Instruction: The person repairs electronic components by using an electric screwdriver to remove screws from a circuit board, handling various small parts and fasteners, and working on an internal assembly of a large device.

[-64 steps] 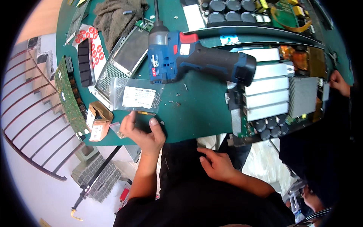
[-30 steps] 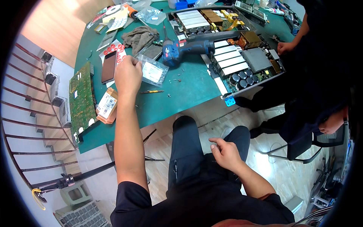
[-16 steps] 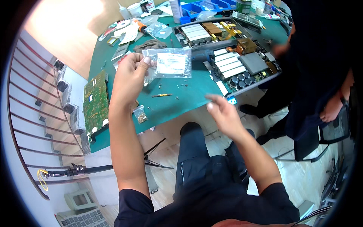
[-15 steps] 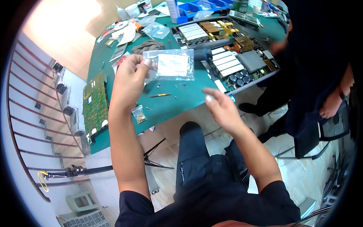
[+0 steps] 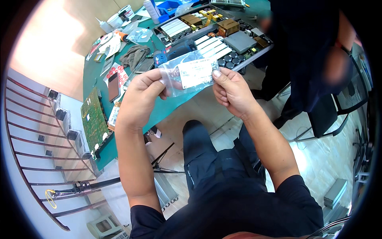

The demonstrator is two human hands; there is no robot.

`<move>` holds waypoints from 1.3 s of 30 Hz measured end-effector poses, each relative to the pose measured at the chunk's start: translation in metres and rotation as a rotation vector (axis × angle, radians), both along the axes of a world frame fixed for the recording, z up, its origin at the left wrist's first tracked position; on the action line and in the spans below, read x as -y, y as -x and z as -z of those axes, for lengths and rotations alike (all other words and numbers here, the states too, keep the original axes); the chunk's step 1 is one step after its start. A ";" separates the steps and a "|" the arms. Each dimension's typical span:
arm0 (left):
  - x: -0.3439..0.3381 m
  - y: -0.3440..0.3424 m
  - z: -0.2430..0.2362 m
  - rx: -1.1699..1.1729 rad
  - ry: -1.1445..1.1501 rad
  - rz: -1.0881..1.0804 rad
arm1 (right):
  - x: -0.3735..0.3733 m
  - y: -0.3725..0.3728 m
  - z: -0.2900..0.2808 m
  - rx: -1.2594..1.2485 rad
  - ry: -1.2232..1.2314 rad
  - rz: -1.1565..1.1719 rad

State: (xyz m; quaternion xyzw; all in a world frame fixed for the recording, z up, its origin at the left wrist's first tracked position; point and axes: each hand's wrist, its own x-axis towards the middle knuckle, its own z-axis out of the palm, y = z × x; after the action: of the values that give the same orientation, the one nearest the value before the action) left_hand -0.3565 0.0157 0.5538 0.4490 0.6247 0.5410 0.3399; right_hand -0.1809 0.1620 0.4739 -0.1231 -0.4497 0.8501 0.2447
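Observation:
A clear plastic zip bag [image 5: 175, 86] with a white printed label [image 5: 196, 73] is stretched between my two hands above the table's front edge. Its left end is pinched by my left hand [image 5: 148, 91], thumb against fingers. My right hand [image 5: 234, 88] grips the opposite end, the thumb pressed on the label side and the other fingers curled under. Whatever lies inside the bag is hard to make out. Just behind it rests a blue and black cordless power tool [image 5: 175, 51], partly covered by the bag.
Two open electronics chassis [image 5: 243, 42] fill the green table's [image 5: 92, 71] right and back. A green circuit board [image 5: 94, 119] lies at the left edge, near a phone [image 5: 114, 86] and a grey cloth [image 5: 134, 56]. Another person in dark clothing [image 5: 302, 51] stands at right, beside a black chair [image 5: 332, 119].
My right hand, free before, has come up and taken the bag's right end. The bag has moved nearer and to the right, and the view has shifted.

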 end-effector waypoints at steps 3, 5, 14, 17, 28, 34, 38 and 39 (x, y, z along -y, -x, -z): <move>-0.005 -0.014 0.000 -0.151 0.056 -0.036 | -0.002 -0.007 0.000 0.015 0.028 -0.003; -0.008 -0.018 0.002 -0.210 0.096 -0.037 | -0.002 -0.010 0.001 0.009 0.059 0.003; -0.022 -0.012 0.017 -0.732 0.023 0.015 | 0.000 -0.017 0.012 0.076 0.135 -0.027; -0.022 -0.012 0.027 -0.334 0.050 0.122 | -0.001 -0.015 0.017 0.120 0.082 -0.025; -0.031 -0.042 0.050 0.191 0.006 0.127 | -0.014 -0.030 0.018 0.176 -0.313 -0.090; -0.026 -0.042 0.056 0.066 0.016 0.090 | -0.007 -0.016 0.020 0.128 -0.298 0.087; -0.026 -0.042 0.058 -0.008 0.027 0.112 | -0.006 -0.018 0.027 0.176 -0.243 -0.039; -0.025 -0.042 0.059 -0.006 0.031 0.120 | -0.004 -0.018 0.027 0.176 -0.224 -0.067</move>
State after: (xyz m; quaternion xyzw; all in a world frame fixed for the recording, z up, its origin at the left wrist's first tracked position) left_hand -0.3144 0.0410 0.4946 0.4818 0.6060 0.5086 0.3768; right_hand -0.1626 0.1657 0.4472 -0.1540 -0.5652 0.7884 0.1880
